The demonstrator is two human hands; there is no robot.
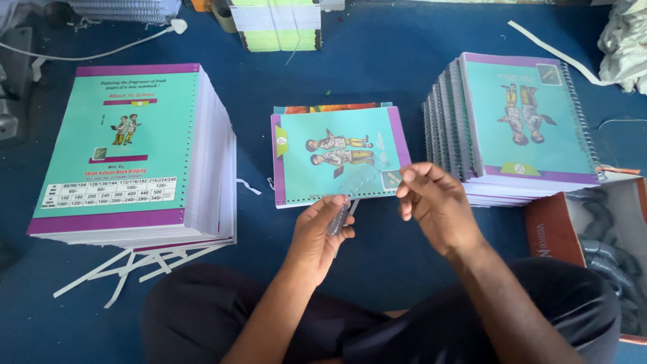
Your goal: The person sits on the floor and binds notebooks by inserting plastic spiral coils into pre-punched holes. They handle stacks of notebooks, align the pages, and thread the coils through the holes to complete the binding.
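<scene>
Seated cross-legged on the blue floor (377, 67), we take the unbound notebook (337, 155) in front of our knees as our landmark. Our left hand (322, 229) hovers just below its punched edge, fingers curled around a grey wire spiral (339, 217), held upright, likely so its tip lines up with the holes. Our right hand (431, 202) sits just right of the notebook's lower corner, fingers loosely bent and half open; whether it pinches anything we cannot tell. Left of the notebook stands a tall stack of unbound pads (135, 148), paper strips (135, 266) beneath it. Right: a pile of spiral-bound notebooks (519, 121), then a cardboard box (559, 229) holding more coils. Nothing blocks the notebook.
</scene>
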